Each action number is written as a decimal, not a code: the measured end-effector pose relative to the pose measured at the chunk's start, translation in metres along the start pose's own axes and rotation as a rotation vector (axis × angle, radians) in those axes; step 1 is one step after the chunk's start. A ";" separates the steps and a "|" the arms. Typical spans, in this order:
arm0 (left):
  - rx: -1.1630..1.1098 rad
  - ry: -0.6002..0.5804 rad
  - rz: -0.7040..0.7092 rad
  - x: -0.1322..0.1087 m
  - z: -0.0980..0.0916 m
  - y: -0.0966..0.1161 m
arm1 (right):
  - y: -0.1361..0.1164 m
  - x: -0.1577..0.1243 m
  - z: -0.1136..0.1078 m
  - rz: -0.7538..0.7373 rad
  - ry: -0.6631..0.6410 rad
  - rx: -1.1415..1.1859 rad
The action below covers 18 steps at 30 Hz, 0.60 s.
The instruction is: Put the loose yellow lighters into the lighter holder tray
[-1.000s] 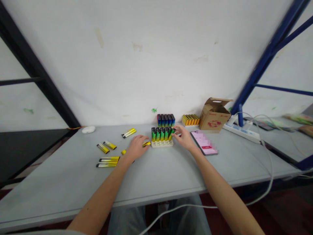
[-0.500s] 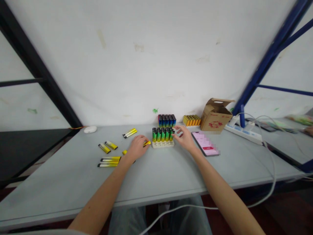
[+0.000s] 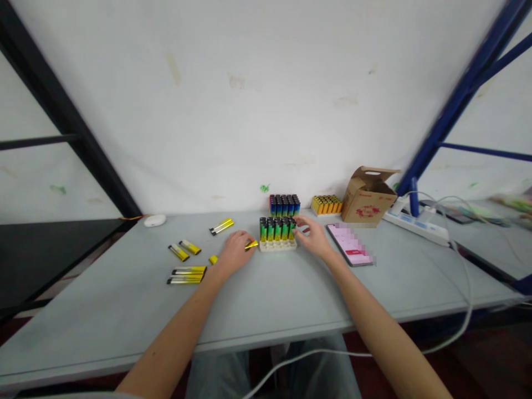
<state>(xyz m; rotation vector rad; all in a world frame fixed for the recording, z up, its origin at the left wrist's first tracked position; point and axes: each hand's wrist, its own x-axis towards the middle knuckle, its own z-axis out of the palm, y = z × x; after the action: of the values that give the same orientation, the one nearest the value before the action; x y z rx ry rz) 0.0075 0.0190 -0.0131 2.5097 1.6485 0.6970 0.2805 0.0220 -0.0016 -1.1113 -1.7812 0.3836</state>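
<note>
On the pale grey tabletop, at the hub of a dial with twelve towards the wall, sits a shallow, cream-white tray with holes; black-topped, green-to-yellow plastic lighters stand upright in its far part, and holes show along its six-o'clock side. At the tray's three o'clock the right hand reaches to the end lighter; thumb and forefinger curve around its upper part, though whether they press on it or merely stand about it I cannot tell. At nine o'clock the left hand appears to pinch a shiny yellow stick-shaped piece, its tip pointing towards the tray; flat, dark-ended, yellow-and-silver lighters lie loose between eight and ten o'clock.

Seating the end lighter upright beside its row looks like the step in hand — a judgement; the next move seems to call for a level release that leaves its neighbours untipped, with the left pinch kept steady. At twelve stands a block of black-topped blue lighters; at two, an open brown cardboard box.
</note>
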 end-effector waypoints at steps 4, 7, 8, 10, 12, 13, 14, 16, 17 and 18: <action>0.003 -0.001 0.010 0.000 -0.003 0.001 | 0.003 -0.001 0.002 0.004 0.029 -0.009; -0.015 0.001 0.000 0.001 -0.006 0.003 | 0.004 -0.002 0.005 0.007 0.006 -0.020; -0.028 -0.004 -0.006 0.001 -0.007 0.003 | 0.004 -0.003 0.005 0.007 -0.013 -0.023; -0.061 -0.012 -0.016 0.000 -0.008 0.004 | 0.004 -0.003 0.007 0.007 -0.048 -0.030; -0.089 -0.018 -0.010 0.000 -0.007 0.004 | 0.004 -0.003 0.008 0.012 -0.066 -0.043; -0.098 -0.022 0.004 0.000 -0.006 0.003 | 0.004 -0.003 0.009 0.016 -0.072 -0.052; -0.102 -0.025 0.020 0.000 -0.005 0.002 | 0.005 -0.004 0.010 0.020 -0.078 -0.060; -0.089 -0.024 0.034 -0.001 -0.005 -0.002 | 0.006 -0.004 0.011 0.021 -0.089 -0.074; -0.072 -0.017 0.028 -0.001 -0.005 -0.006 | 0.007 -0.005 0.011 0.019 -0.095 -0.077; -0.046 -0.006 0.012 -0.001 -0.006 -0.010 | 0.007 -0.005 0.012 0.019 -0.101 -0.081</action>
<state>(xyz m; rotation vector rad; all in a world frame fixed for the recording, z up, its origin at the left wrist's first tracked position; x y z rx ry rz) -0.0036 0.0212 -0.0108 2.4889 1.5980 0.7190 0.2749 0.0241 -0.0150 -1.1845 -1.8899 0.3879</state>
